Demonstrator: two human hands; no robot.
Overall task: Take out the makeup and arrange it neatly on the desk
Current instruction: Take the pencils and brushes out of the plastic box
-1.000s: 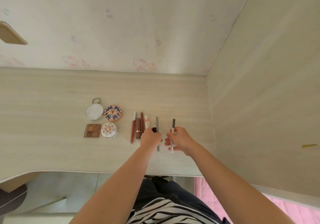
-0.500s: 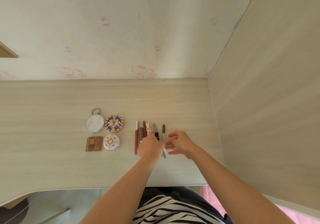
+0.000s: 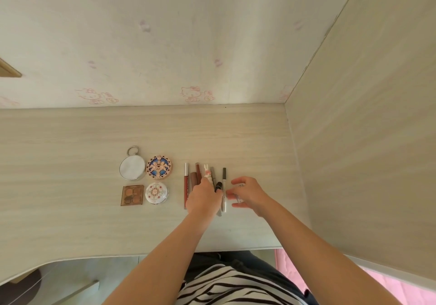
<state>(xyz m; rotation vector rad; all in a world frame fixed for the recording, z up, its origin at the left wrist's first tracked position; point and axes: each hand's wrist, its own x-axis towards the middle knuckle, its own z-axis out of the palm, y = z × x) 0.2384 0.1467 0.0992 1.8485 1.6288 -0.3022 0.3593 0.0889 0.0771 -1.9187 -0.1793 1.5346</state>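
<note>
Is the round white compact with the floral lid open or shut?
Shut. The round white floral compact lies flat on the pale wooden desk, decorated lid facing up, no gap or inner pan showing.

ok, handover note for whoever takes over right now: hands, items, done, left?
Left hand: resting on the row of stick items, pinching a small black tube.
Right hand: beside the row, apparently at the white-and-brown pen; grip unclear.
Done: mirror, two round compacts and the square palette sit in a two-by-two block on the desk.
Left: set the black tube down, straighten the pens.

left hand (image 3: 204, 198) palm-down, right hand (image 3: 247, 194) fingers curled
</note>
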